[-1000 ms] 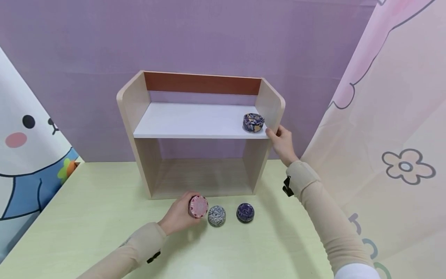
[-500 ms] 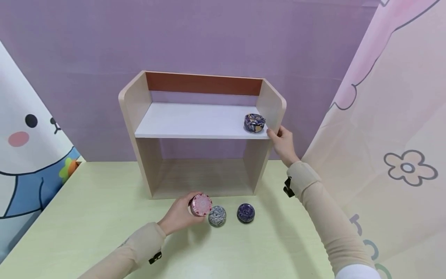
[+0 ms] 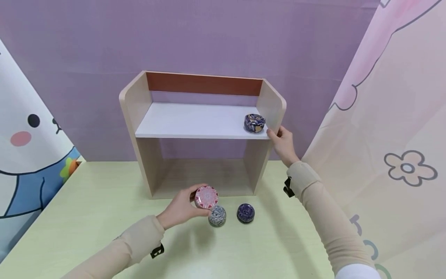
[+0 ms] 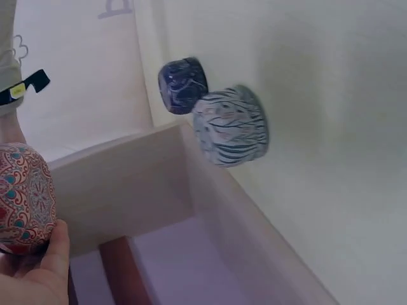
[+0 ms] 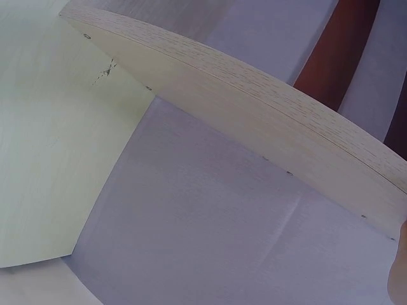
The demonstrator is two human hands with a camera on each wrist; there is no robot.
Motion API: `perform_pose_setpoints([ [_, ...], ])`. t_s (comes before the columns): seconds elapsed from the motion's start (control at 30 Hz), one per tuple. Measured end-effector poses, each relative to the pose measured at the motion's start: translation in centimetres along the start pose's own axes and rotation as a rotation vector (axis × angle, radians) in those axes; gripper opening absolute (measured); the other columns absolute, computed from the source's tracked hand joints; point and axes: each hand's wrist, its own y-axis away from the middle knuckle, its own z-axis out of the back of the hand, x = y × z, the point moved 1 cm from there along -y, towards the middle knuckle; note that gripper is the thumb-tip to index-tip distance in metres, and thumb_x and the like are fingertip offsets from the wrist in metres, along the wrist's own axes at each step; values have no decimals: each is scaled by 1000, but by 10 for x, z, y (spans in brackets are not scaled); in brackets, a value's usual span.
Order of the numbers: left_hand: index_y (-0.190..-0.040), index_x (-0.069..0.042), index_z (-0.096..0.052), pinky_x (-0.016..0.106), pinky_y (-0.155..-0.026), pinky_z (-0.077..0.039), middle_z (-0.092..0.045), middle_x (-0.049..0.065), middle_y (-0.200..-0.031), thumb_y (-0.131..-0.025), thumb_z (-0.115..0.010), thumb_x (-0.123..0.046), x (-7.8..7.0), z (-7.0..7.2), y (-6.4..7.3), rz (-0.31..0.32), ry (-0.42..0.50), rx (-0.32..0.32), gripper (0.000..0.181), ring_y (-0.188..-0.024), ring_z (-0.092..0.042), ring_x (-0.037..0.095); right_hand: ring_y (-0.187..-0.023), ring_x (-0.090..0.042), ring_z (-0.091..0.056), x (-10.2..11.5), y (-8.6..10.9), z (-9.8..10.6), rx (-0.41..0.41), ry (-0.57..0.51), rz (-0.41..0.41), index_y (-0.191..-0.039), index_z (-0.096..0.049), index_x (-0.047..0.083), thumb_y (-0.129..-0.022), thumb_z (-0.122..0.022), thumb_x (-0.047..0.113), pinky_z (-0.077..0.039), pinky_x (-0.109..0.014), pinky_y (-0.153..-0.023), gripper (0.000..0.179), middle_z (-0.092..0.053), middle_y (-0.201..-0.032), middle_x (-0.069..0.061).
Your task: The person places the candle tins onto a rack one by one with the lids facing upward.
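Observation:
My left hand (image 3: 181,207) pinches a round tin (image 3: 207,197) with a red and pink pattern between thumb and fingers, raised in front of the shelf unit. In the left wrist view that tin (image 4: 27,197) shows red and teal swirls. A grey-and-white leaf-patterned tin (image 3: 217,217) stands on the table right by my left thumb. Further right is a dark blue tin (image 3: 245,213). My right hand (image 3: 283,147) grips the right side panel of the small shelf unit (image 3: 195,120), thumb at the front edge. Near that thumb, a navy-and-gold floral tin (image 3: 254,123) sits on the white upper board.
The shelf unit's lower level (image 3: 202,178) opens to the front, above the light yellow-green table (image 3: 104,193). A purple backdrop (image 3: 216,38) hangs behind it. Printed curtains (image 3: 376,128) flank the table on both sides.
My left hand has lifted the red and pink tin and carried it right and slightly up, towards the shelf unit's lower opening. My right hand has stayed on the side panel.

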Motion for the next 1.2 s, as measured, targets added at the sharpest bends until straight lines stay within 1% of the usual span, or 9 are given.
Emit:
perform_pose_setpoints([
  [0.13, -129, -9, -49, 33, -90, -50, -56, 9, -120, -61, -85, -19, -12, 6, -2, 13, 4, -1, 78, -105, -57, 23, -109, -23, -53, 0, 0, 0, -1, 0, -3, -129, -49, 2, -92, -52, 26, -44, -38, -97, 45, -55, -125, -17],
  [0.23, -129, -6, -49, 32, -87, -51, -56, 11, -119, -62, -84, -18, -22, 12, -4, -16, 9, -3, 76, -103, -58, 23, -107, -23, -54, 0, 0, -1, -6, 3, 0, -129, -49, 1, -92, -52, 25, -45, -37, -96, 44, -56, -124, -18],
  [0.33, -128, -5, -48, 33, -85, -52, -57, 12, -117, -63, -84, -18, -36, 19, -7, -47, -7, -2, 75, -100, -59, 22, -107, -22, -54, 1, 0, -1, -5, 4, -1, -129, -49, 1, -92, -51, 26, -45, -37, -95, 44, -56, -124, -18],
  [0.47, -129, -9, -48, 33, -86, -52, -57, 8, -117, -65, -82, -19, -57, 28, -10, -54, -40, -3, 73, -101, -57, 21, -107, -22, -54, 1, 0, -1, -1, -3, -1, -129, -49, 2, -92, -52, 26, -45, -37, -95, 44, -55, -125, -18],
  [0.63, -129, -12, -48, 32, -86, -51, -58, 6, -116, -65, -81, -18, -78, 37, -14, -50, -24, 22, 72, -102, -57, 20, -101, -18, -54, 0, 0, 0, -17, 6, 23, -125, -52, 2, -92, -52, 27, -46, -32, -89, 42, -57, -120, -18],
  [0.73, -128, -12, -49, 31, -86, -51, -59, 6, -115, -64, -81, -20, -87, 40, -17, -55, -33, 25, 72, -101, -58, 19, -99, -17, -54, 0, 1, 0, -25, 14, 34, -124, -53, 1, -92, -52, 27, -47, -30, -87, 41, -58, -119, -18],
  [0.9, -128, -14, -49, 30, -85, -51, -59, 5, -114, -65, -82, -23, -101, 47, -22, -71, -43, 19, 72, -100, -58, 17, -99, -17, -55, 1, 3, 0, -25, 8, 32, -124, -53, 2, -92, -53, 25, -47, -30, -87, 40, -58, -119, -17],
  [1.03, -129, -14, -49, 31, -86, -51, -59, 4, -115, -66, -82, -24, -111, 54, -31, -74, -31, -3, 71, -101, -58, 18, -98, -16, -55, 2, 3, 0, -25, 9, 30, -124, -53, 2, -92, -53, 25, -47, -29, -86, 40, -59, -118, -17],
  [1.2, -128, -17, -51, 33, -87, -50, -59, 1, -114, -66, -82, -29, -118, 60, -45, -42, -26, -31, 71, -103, -58, 16, -100, -17, -54, 2, 2, -1, -19, 11, 17, -125, -52, 2, -92, -52, 25, -47, -32, -89, 41, -58, -119, -17],
])
